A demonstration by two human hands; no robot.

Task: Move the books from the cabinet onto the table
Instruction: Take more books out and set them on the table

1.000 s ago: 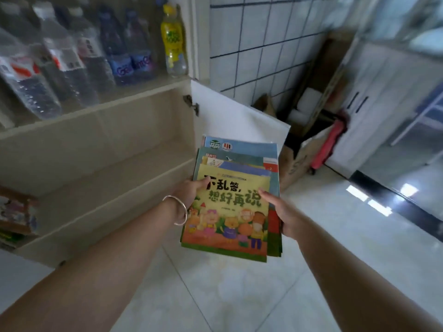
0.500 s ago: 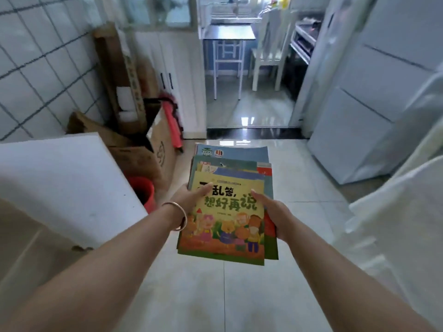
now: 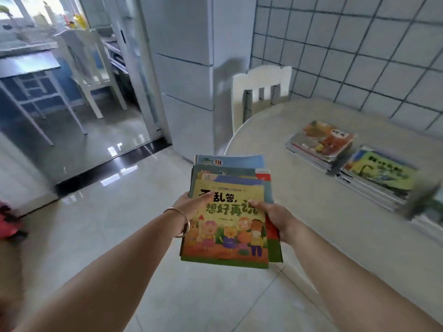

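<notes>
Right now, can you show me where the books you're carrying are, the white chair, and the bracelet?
books in hand [image 3: 227,226]: head view, on the top book's yellow cover.
white chair [image 3: 262,77]: head view, on the top rail of its back.
bracelet [image 3: 185,220]: head view, on the band at the left wrist.

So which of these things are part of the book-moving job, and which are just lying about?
Part of the job:
- held books, gripped by left hand and right hand
- table
- two stacks already on it

Just about:
- white chair behind the table
- far chair
- dark desk
- bangle on the left wrist
</notes>
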